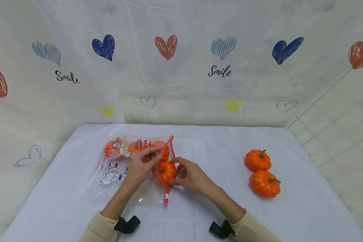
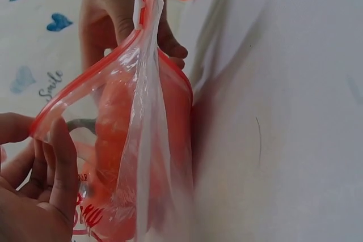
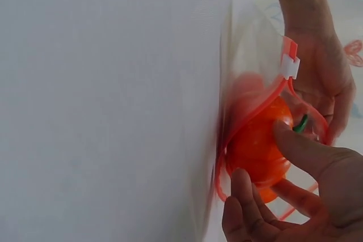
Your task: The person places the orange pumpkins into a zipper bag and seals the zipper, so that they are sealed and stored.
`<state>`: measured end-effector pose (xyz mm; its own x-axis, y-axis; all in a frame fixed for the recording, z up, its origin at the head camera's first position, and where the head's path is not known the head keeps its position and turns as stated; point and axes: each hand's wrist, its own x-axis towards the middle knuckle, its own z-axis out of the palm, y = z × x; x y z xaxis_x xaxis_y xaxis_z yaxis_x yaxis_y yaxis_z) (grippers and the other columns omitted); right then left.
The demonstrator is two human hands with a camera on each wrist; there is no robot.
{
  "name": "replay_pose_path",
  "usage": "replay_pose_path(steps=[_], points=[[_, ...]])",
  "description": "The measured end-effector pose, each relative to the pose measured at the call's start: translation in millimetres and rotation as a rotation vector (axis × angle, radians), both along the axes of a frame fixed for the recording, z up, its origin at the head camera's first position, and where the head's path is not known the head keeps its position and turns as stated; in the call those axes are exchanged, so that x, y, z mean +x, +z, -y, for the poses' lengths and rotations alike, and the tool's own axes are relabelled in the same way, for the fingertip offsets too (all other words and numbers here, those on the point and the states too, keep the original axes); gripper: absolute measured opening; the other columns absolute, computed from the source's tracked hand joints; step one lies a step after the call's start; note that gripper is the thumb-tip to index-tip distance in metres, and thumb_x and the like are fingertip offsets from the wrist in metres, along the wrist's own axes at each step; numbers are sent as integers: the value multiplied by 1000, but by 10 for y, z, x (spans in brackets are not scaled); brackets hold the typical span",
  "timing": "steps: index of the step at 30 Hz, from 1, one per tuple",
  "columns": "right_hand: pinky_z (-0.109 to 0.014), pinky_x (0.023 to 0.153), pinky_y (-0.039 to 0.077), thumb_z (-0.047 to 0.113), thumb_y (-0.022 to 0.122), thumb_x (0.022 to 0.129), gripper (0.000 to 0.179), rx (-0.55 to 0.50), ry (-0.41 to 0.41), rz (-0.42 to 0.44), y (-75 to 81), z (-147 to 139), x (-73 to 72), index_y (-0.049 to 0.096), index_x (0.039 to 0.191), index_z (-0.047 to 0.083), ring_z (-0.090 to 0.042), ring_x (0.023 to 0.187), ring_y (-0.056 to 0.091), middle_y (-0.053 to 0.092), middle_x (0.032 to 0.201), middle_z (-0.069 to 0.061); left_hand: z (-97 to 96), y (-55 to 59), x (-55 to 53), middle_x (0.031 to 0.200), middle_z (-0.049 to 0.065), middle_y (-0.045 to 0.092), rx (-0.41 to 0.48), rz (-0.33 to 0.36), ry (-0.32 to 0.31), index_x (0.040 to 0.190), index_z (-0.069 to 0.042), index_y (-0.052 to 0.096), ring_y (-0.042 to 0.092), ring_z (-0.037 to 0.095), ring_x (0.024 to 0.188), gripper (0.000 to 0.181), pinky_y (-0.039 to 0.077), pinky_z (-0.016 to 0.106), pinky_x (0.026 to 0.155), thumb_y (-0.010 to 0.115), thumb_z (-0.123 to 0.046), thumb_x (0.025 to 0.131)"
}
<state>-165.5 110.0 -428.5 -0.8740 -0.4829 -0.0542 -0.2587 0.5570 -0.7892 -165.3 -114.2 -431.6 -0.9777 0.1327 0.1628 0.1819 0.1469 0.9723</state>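
A clear zip bag (image 1: 139,193) with a red edge, a white slider and printed cartoon animals lies on the table, several orange toy pumpkins inside it. My left hand (image 1: 141,166) pinches the upper red edge of the bag's mouth between thumb and fingers, lifting it. At that mouth, my right hand (image 1: 190,174) holds a small orange pumpkin (image 3: 258,151) with a green stem, thumb on one side and fingers on the other. The left wrist view shows this pumpkin (image 2: 113,123) through the raised plastic.
Two more orange pumpkins, a rear one (image 1: 258,160) and a front one (image 1: 264,184), sit together on the right side of the white table (image 1: 217,148). Behind it hangs a pale curtain (image 1: 187,80) printed with hearts.
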Motion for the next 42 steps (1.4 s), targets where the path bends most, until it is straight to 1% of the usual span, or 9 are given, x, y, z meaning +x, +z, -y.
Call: replay_pose_path(steps=[3,8,13,18,22,24,29,36,42], points=[[-21,69,55,24,87,85,63,0,14,3,-3,6,-1,59,141,13,-16,88,62,68,106,-5,-5,14,4,102,9,61,-13,-5,9,131,-11,70,58,15,69,30,54,20,61,68,-19,101],[-21,69,54,21,86,86,62,-4,20,-8,-1,39,5,60,141,11,-18,88,62,67,107,-6,-33,50,20,102,7,65,-78,-29,59,127,-15,74,58,16,90,28,52,16,70,71,-20,100],[-21,66,53,20,87,85,60,-8,14,-19,-1,90,22,60,139,10,-19,86,61,67,104,-6,-51,69,27,104,9,69,-93,-41,79,125,-14,75,60,17,95,27,53,16,77,72,-19,98],[-21,69,54,19,86,86,61,-23,20,-23,-14,130,24,61,142,11,-18,88,62,67,104,-6,-43,76,24,119,10,75,-57,-40,75,125,-13,75,64,16,97,27,55,16,82,72,-19,99],[-22,76,58,16,83,89,59,-65,39,8,-16,146,29,60,143,9,-19,95,67,69,109,-7,-33,93,30,124,9,74,-40,-23,72,126,-15,75,65,18,96,27,56,17,81,71,-21,99],[-24,81,60,14,80,91,52,-91,40,29,-16,153,36,62,139,7,-20,99,69,71,114,-8,-30,99,31,123,9,74,-41,-18,75,126,-15,75,65,19,96,28,56,17,80,71,-22,99],[-29,83,63,10,75,94,37,-126,34,50,-6,160,52,66,130,5,-23,103,71,70,121,-10,-26,112,34,119,10,74,-43,1,87,127,-16,75,64,22,99,29,56,18,77,71,-24,99],[-33,88,63,11,73,95,36,-121,44,36,-17,129,25,69,130,5,-22,104,72,68,120,-10,-19,112,35,118,10,74,-34,1,82,126,-16,75,65,22,99,29,56,18,76,72,-24,99],[-35,91,62,15,74,96,39,-153,3,50,40,-18,6,65,132,4,-23,108,70,68,123,-12,-7,111,42,114,12,72,-25,22,72,126,-14,74,61,20,92,29,54,19,67,71,-24,99]])
